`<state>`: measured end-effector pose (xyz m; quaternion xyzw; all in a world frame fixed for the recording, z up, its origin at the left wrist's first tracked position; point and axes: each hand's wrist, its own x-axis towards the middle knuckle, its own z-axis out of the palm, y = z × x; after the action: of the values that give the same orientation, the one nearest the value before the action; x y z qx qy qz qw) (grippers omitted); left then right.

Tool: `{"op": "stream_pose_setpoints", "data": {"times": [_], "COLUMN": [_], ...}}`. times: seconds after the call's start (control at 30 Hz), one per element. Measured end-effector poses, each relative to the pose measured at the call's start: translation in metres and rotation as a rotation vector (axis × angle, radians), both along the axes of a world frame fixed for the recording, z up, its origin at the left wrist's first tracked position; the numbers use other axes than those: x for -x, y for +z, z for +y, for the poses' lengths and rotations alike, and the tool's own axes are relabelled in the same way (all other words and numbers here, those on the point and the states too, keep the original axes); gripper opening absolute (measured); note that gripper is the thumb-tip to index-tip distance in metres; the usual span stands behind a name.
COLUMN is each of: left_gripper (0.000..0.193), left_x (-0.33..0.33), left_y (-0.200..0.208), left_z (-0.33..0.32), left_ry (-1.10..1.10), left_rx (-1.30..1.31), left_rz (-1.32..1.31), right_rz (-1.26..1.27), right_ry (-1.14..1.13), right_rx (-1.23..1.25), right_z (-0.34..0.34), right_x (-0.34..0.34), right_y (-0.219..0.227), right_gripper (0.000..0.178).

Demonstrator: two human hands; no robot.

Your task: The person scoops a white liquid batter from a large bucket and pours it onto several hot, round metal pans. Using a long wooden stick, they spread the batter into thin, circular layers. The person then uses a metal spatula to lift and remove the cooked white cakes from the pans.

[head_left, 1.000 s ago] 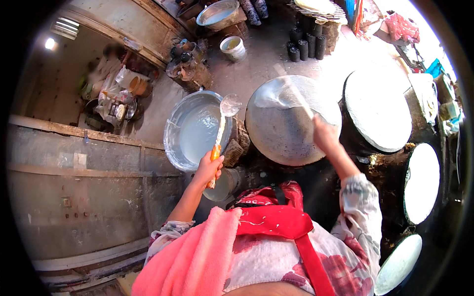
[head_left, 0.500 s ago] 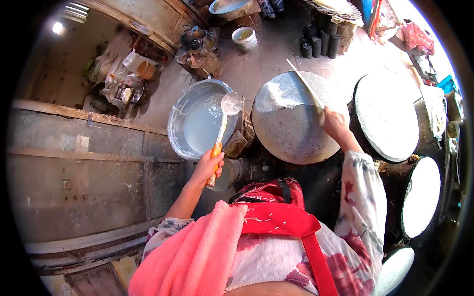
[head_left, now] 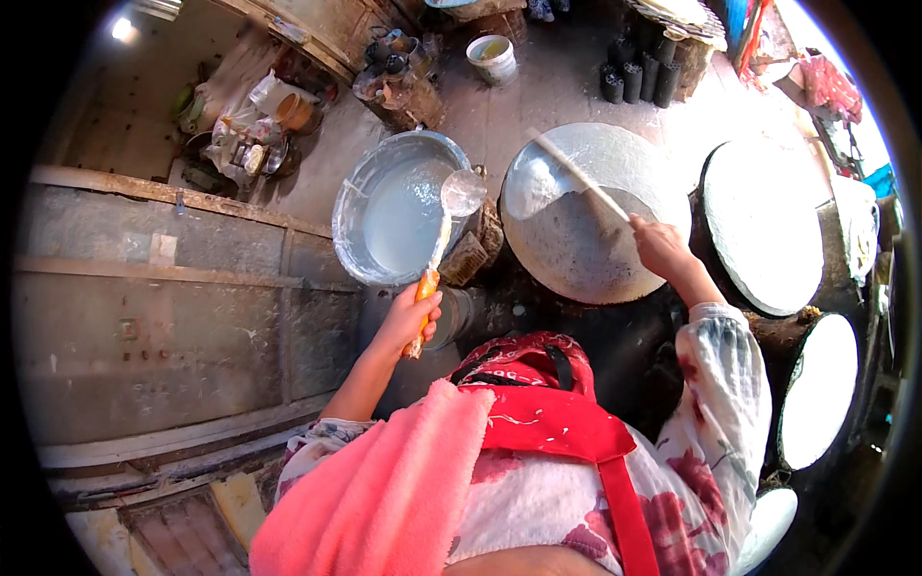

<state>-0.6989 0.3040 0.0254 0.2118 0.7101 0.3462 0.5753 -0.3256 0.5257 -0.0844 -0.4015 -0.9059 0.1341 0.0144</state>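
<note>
One ladle [head_left: 442, 242], white-lettered red fabric [head_left: 523, 357]

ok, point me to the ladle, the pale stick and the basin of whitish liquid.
Ladle [head_left: 441, 240]: head view, pale handle just below its bowl.
Pale stick [head_left: 580, 176]: head view, mid-length.
Basin [head_left: 352, 213]: head view, inner wall, left side.

1. Strong light pours in from the upper right, bleaching the round plates [head_left: 764, 226] nearly white!
2. Over left, a small lamp [head_left: 122, 29] glows against dimness.
3. Fisheye edges bend into black corners.
</note>
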Motion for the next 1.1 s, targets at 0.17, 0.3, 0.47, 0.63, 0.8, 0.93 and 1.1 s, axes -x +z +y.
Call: {"op": "stream_pose_setpoints", "data": {"times": [0.17, 0.3, 0.47, 0.63, 0.8, 0.93, 1.1], "left_gripper": [0.023, 0.028, 0.036, 0.042, 0.050, 0.056, 0.055], "left_x": [-0.003, -0.003, -0.001, 0.000, 0.027, 0.045, 0.075], "left_y": [0.003, 0.004, -0.008, -0.002, -0.027, -0.013, -0.020], "left_z": [-0.007, -0.013, -0.003, -0.015, -0.028, -0.030, -0.016], "left_ry": [-0.028, -0.094, -0.234, -0.424, -0.800, -1.065, -0.742], "left_rx": [0.002, -0.034, -0.057, -0.071, -0.586, -0.483, -0.653], "left_rz": [-0.006, 0.094, 0.161, 0.350, 0.927, 1.033, 0.890], "right_rz": [-0.203, 0.067, 0.005, 0.190, 0.229, 0.584, 0.873], "right_ry": [0.191, -0.084, -0.036, -0.420, -0.390, -0.812, -0.998], "right_rx": [0.113, 0.055, 0.087, -0.043, 0.186, 0.362, 0.416], "right_z": [-0.060, -0.071, -0.112, -0.134, -0.208, -0.283, -0.301], "right_x": [-0.011, -0.054, -0.041, -0.049, 0.003, 0.029, 0.141], "right_y": [0.058, 0.041, 0.026, 0.008, 0.009, -0.020, -0.021], "right_gripper": [0.033, 0.034, 0.033, 0.022, 0.027, 0.031, 0.030]}}
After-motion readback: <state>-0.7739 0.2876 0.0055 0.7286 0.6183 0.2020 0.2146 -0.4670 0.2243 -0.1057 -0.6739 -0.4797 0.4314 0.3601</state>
